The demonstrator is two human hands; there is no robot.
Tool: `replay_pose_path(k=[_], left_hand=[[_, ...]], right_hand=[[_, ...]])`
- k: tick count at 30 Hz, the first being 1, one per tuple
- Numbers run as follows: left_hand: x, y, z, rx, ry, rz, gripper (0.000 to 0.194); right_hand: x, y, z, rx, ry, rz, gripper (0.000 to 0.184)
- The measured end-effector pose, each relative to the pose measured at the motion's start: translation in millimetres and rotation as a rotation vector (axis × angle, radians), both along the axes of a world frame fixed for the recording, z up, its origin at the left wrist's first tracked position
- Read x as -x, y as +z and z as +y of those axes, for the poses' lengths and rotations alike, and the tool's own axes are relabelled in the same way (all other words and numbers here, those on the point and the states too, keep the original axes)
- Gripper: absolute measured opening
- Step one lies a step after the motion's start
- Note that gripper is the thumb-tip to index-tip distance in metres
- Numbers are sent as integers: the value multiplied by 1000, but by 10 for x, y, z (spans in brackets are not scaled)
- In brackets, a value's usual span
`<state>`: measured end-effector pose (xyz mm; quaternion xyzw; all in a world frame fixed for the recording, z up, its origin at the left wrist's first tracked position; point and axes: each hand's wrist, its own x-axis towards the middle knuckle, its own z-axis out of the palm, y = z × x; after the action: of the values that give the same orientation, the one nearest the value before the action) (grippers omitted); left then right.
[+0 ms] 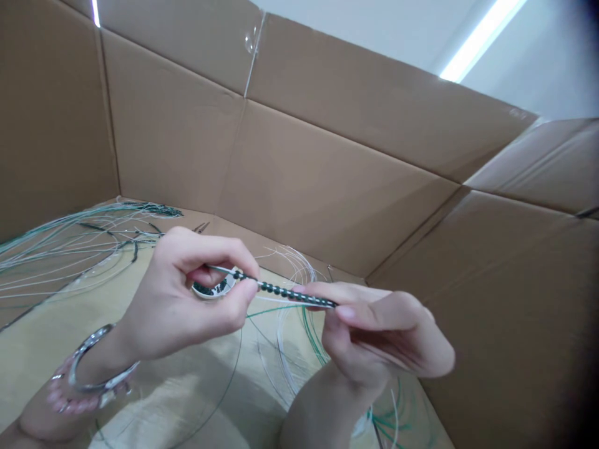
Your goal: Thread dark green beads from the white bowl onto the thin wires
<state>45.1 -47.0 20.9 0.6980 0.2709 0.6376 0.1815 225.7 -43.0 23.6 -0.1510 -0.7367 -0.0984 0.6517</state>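
A short strand of dark green beads [281, 290], with white showing between them, stretches between my two hands above the table. My left hand [201, 287] is closed, pinching the strand's left end and a thin cord between thumb and index finger. The strand's right end lies in my right hand [374, 324], whose thumb presses it against the fingers. Behind my left hand, partly hidden by it, sits a small white dish [216, 292] with dark beads in it. A thin white cord runs just under the strand.
Loose green and white cords [299, 349] curl over the pale table [178, 386]. More cords with dark beaded ends [159, 209] lie at the back left. Tall cardboard walls [327, 187] enclose the far and right sides. Cut cord ends [388, 424] bunch at lower right.
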Motion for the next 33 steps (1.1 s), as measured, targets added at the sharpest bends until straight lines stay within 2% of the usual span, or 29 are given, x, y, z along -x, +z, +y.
replay_pose_path(k=[8,23,28,33], left_hand=[[14,-6,-16,-55,33,48,14],[32,-21,-8,-56,57,56,13],[4,-26,44,-51,23,75,7],[-31,-33,42,4,6,96,8]], right_hand=[[18,24,-5,-24,85,22,25],[32,19,-17,1,35,48,24],[17,36,-10,-16,42,12,28],[20,65,-5,-38,46,-7,28]])
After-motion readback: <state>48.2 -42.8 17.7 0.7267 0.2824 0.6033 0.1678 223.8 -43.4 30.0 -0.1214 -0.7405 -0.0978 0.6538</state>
